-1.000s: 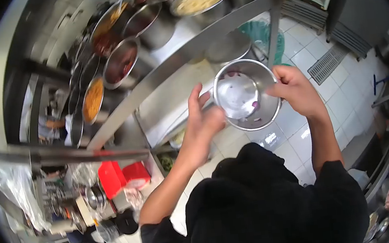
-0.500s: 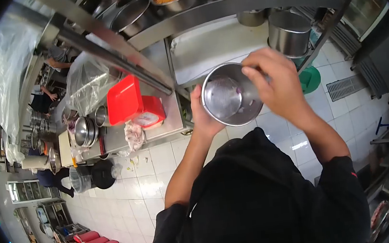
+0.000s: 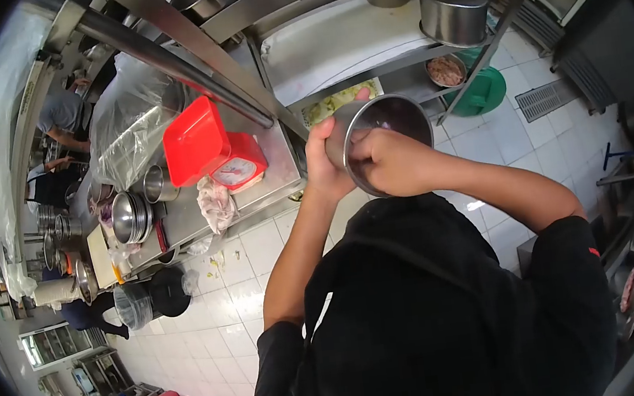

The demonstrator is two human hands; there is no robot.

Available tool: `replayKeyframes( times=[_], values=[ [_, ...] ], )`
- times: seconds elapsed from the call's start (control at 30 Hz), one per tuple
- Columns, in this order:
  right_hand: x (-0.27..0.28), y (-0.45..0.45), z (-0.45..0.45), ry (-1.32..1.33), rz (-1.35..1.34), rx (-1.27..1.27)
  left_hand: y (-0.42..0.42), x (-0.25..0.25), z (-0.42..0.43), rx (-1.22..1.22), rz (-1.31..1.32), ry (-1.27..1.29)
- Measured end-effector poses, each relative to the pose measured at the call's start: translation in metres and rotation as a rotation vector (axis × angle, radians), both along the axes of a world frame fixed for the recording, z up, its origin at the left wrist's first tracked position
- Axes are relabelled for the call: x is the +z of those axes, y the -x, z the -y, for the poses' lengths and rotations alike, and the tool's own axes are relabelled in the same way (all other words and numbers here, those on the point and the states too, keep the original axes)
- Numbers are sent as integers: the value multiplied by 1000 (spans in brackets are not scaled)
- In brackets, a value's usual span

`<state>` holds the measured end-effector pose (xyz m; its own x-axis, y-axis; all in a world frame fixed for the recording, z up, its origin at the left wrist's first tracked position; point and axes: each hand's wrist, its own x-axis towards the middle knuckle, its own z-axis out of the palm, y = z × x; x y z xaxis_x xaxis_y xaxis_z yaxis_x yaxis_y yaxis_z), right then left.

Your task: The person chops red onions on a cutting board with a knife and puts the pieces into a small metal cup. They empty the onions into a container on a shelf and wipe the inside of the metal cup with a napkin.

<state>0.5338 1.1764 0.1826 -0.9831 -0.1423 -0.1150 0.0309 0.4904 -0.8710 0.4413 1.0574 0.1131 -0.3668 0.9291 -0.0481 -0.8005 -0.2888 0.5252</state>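
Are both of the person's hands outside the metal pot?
No, the right hand reaches inside the metal pot, while the left hand holds it from the outside.

Place: commercial kitchen
Worktop (image 3: 279, 159): dial scale (image 3: 240, 162), steel bowls (image 3: 130, 218)
Shelf (image 3: 339, 45): steel stockpot (image 3: 455, 19)
Floor: white tiles (image 3: 247, 304), drain grate (image 3: 549, 99)

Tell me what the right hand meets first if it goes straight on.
Probably the inside of the metal pot, since the right hand reaches into it; whether wall or bottom comes first, I can't tell.
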Motion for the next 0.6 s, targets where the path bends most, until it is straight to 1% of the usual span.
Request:
replayKeyframes(
  times=[0.07,0.17,0.2,0.3,0.33,0.4,0.43,0.5,0.53,0.6],
  values=[
    [6,-2,-5,-305,51,156,0,16,-1,11,-10,6],
    [29,-5,-15,-606,-289,161,8,16,6,38,9,73],
    [35,-2,-16,-696,-383,102,6,25,6,85,-37,122],
    [17,9,-20,-803,-500,104,13,18,6,26,170,-25],
    [3,11,-21,-873,-517,132,13,20,5,47,124,26],
    [-8,12,-24,-801,-493,141,12,23,5,100,38,126],
    [-11,12,-22,-760,-478,155,12,21,7,73,27,119],
    [-8,8,-15,-617,-239,125,17,15,10,18,1,107],
    [-8,5,-11,-544,-120,110,15,12,10,26,29,143],
    [-26,4,-5,-295,-69,27,12,-3,14,40,71,173]
  ],
)
